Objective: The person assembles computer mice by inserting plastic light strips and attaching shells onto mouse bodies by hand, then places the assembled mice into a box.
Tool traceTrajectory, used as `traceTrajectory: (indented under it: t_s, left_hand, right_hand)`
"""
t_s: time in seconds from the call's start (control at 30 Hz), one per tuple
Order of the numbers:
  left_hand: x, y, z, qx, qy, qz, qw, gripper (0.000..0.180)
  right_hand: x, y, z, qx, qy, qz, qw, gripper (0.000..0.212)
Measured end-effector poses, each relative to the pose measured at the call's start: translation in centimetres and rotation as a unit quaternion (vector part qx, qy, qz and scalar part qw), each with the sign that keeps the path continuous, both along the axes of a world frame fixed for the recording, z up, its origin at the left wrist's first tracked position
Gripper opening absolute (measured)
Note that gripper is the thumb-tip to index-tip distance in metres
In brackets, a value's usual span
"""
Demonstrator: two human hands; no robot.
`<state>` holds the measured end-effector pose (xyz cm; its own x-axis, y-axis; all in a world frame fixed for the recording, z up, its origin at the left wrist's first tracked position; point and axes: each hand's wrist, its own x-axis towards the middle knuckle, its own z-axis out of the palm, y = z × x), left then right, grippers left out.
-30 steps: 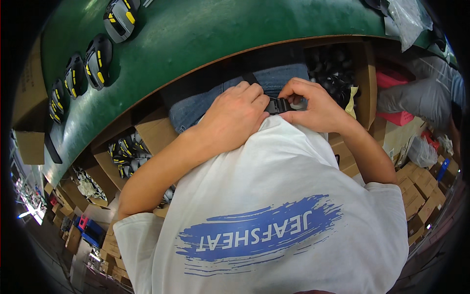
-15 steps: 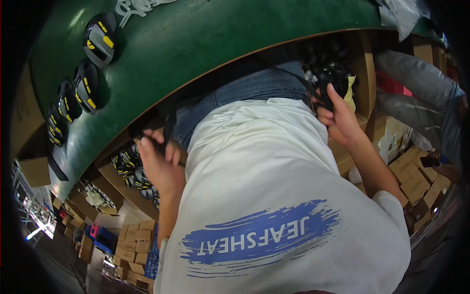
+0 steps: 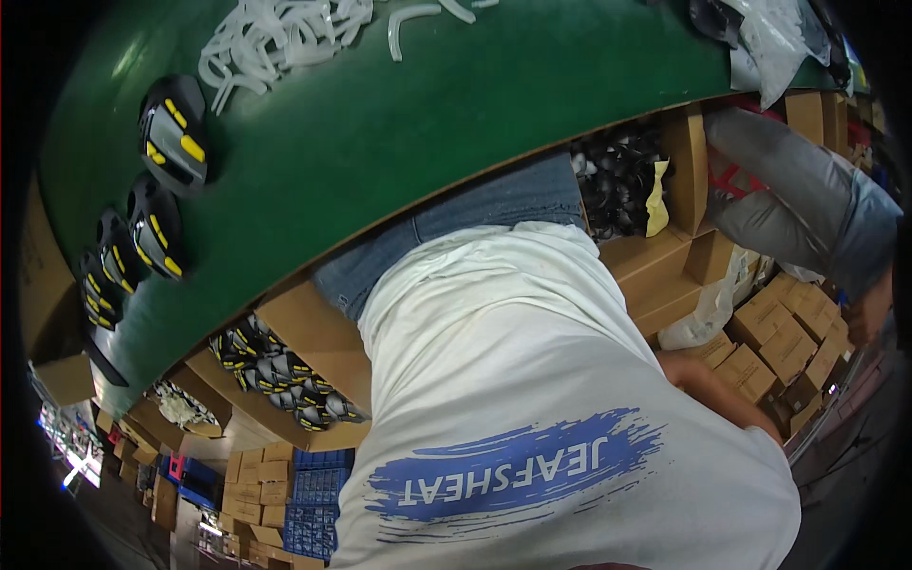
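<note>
Neither of my hands shows. My right forearm (image 3: 714, 388) bends back at my side and passes behind my white shirt (image 3: 494, 361), which hides the hand and anything in it. My left arm is out of sight. Close on my left stands an open carton of black, grey and yellow guards (image 3: 285, 380). Another open carton by my right hip holds small black parts (image 3: 617, 185) and a yellow piece of paper or film (image 3: 656, 201).
The green table (image 3: 380, 142) curves before me, with a row of guards (image 3: 155, 228) at its left. White curved plastic strips (image 3: 275, 43) lie at the far side, a clear plastic bag (image 3: 774, 47) at far right. Beyond the right carton is another person's leg (image 3: 779, 157); stacked cartons (image 3: 788, 332) stand behind.
Both hands, which held black straps beside my waist, have gone back out of sight; the straps no longer show. My view has tilted, showing more of the far table.
</note>
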<state>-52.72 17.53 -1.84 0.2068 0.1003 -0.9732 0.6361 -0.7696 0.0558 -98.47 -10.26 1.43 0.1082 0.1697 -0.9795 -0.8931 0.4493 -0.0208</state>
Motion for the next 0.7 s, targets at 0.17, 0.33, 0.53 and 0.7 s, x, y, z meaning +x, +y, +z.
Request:
traceTrajectory:
  t_s: [0.17, 0.33, 0.53, 0.7]
  left_hand:
    - [1.9, -2.0, -2.4, -0.057, 0.014, -0.057, 0.997, 0.025]
    - [4.4, -3.7, -2.2, -0.115, 0.028, -0.117, 0.986, 0.025]
    - [6.8, -2.8, 4.1, -0.166, 0.023, -0.170, 0.971, 0.024]
    - [8.5, -1.5, 9.7, -0.205, 0.010, -0.226, 0.952, 0.024]
  right_hand:
    - [1.0, -0.8, 3.6, -0.002, 0.032, 0.014, 0.999, 0.058]
    - [5.3, -3.1, 10.1, -0.005, 0.070, 0.023, 0.997, 0.056]
    - [2.5, -2.9, 23.5, 0.007, 0.098, 0.053, 0.994, 0.054]
    - [2.4, -2.9, 33.7, 0.015, 0.116, 0.066, 0.991, 0.052]
